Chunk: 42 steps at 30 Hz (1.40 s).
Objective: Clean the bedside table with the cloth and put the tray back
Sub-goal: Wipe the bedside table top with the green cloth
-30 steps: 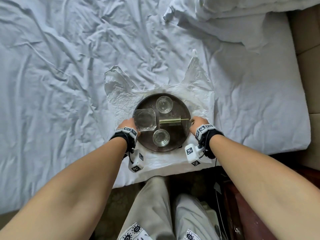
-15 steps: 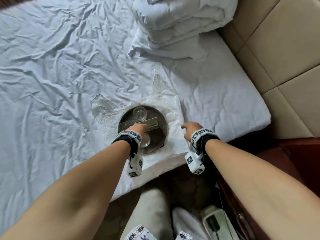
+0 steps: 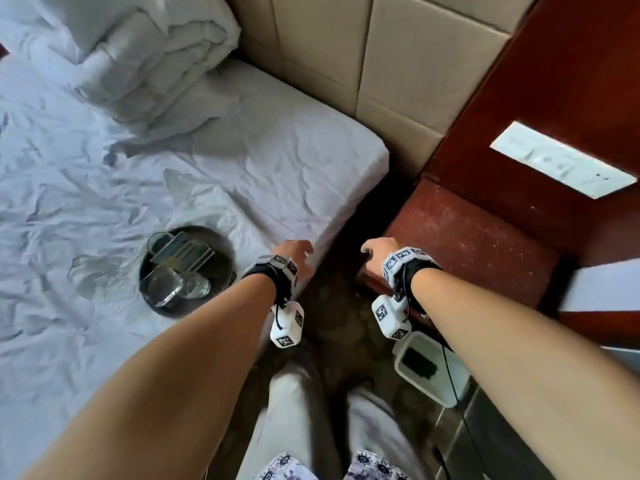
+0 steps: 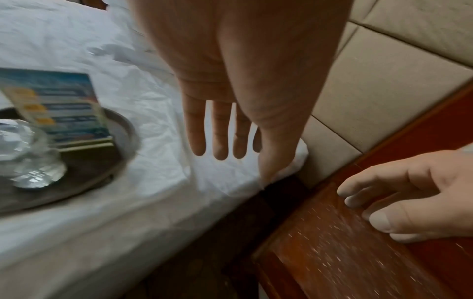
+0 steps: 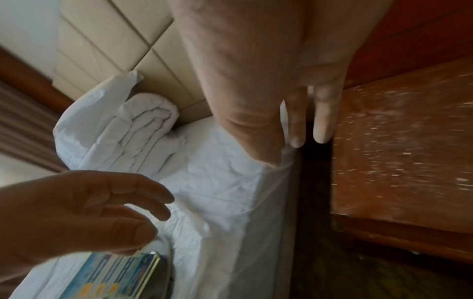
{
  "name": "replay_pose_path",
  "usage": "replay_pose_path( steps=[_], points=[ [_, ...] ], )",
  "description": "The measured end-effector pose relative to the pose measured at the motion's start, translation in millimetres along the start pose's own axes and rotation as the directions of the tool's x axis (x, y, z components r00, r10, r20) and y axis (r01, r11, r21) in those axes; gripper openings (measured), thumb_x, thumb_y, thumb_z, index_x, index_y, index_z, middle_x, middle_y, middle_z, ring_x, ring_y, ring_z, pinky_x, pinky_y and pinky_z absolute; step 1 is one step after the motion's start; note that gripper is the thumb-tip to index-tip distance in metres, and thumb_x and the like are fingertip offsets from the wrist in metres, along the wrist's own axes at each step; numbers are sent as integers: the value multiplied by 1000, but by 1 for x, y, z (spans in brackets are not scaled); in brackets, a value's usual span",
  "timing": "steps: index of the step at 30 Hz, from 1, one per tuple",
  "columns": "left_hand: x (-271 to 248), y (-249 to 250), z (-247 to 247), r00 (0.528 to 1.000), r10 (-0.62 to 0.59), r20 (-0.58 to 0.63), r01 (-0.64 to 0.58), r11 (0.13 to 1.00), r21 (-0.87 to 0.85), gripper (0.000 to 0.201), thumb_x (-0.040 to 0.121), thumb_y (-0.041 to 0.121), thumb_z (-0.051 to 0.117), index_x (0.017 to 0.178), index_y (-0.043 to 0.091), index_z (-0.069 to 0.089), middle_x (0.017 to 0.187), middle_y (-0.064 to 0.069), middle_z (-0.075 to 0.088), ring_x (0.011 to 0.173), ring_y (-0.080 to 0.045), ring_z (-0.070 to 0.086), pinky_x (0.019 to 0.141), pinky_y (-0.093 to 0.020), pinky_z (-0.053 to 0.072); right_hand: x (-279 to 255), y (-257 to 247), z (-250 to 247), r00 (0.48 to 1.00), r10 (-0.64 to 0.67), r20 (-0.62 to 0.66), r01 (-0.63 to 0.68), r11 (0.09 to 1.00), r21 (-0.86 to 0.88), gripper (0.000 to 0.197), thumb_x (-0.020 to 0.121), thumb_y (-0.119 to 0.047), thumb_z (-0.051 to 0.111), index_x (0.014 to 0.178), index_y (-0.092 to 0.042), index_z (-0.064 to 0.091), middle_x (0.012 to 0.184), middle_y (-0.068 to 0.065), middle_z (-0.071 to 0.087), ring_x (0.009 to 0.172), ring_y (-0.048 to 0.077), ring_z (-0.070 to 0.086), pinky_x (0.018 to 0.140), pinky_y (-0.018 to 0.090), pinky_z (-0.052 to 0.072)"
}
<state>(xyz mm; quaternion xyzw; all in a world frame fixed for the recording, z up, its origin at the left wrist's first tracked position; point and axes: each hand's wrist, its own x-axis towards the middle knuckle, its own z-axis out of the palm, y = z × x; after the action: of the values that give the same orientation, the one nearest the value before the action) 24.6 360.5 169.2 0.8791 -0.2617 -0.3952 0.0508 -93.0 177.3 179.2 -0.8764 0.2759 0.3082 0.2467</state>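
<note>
Two hands show, the left hand (image 3: pixel 292 249) and the right hand (image 3: pixel 379 252), each with one strapped wrist unit. Left of the left fingers (image 4: pixel 220 131) sits one round tray (image 3: pixel 218 268). It carries three glasses: one square glass (image 3: pixel 160 287), one round glass (image 3: pixel 196 286) beside it, and a second round glass (image 3: pixel 157 241) farther off. One printed card (image 3: pixel 183 252) stands among them. One bed (image 3: pixel 277 161) lies beneath the left fingers, with one folded duvet (image 3: pixel 156 57) beyond them. One desk (image 3: pixel 467 244) lies under the right fingers, its white specks too many to count. One wall panel (image 3: pixel 557 159) is beyond them, and one white box (image 3: pixel 446 389) behind.
</note>
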Motion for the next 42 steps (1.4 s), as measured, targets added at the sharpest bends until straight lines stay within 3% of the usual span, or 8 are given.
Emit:
replay_pose_path(
  steps=[4,8,16,18,23,26,32,42],
  points=[
    [-5,75,42,991,123,44,-125,991,56,55,80,30,74,132,24,56,124,0,64,110,-25,62,94,-32,50,-39,79,18,995,104,2,-104,992,78,45,87,-7,56,130,-17,58,135,6,56,124,26,52,103,28,42],
    [-11,136,80,967,224,122,-239,964,118,49,77,34,75,123,26,60,114,-1,67,102,-26,64,90,-35,53,-71,141,41,976,208,65,-217,960,179,46,89,-6,55,134,-15,54,140,9,50,130,27,46,107,32,40],
    [2,205,154,891,324,319,-417,861,290,46,80,29,73,124,23,60,116,-5,68,104,-28,65,90,-39,54,-114,214,107,931,349,111,-362,830,424,36,88,1,55,123,-1,59,132,10,57,117,29,56,94,28,46],
    [8,214,175,865,337,372,-463,822,332,47,82,30,71,125,19,59,115,-6,68,103,-28,65,90,-41,54,-123,229,123,909,385,157,-414,805,424,38,91,-6,53,128,-11,57,132,5,56,117,26,56,88,26,45],
    [32,230,230,796,356,490,-558,745,366,46,84,29,71,126,17,57,119,-2,64,108,-24,62,92,-35,51,-125,266,188,840,487,240,-536,676,506,38,87,-22,52,124,-28,55,131,2,58,114,26,57,101,39,45],
    [44,234,268,769,361,528,-591,716,371,43,82,27,72,122,18,59,116,-1,65,105,-23,62,89,-33,52,-127,285,223,807,534,250,-570,596,565,39,89,-21,55,128,-24,56,129,1,60,114,23,58,101,36,46],
    [72,231,352,775,302,556,-576,699,424,35,84,22,68,118,20,61,110,0,66,99,-22,64,85,-34,55,-112,330,293,783,560,272,-593,540,597,42,90,-17,53,132,-24,53,133,2,58,114,24,58,92,28,47],
    [157,216,517,792,260,553,-542,717,438,44,81,34,72,121,23,58,114,-2,66,100,-24,64,87,-33,54,-23,409,435,817,524,241,-542,554,632,42,91,-9,53,131,-19,52,133,7,56,116,27,57,97,34,47]
  ],
)
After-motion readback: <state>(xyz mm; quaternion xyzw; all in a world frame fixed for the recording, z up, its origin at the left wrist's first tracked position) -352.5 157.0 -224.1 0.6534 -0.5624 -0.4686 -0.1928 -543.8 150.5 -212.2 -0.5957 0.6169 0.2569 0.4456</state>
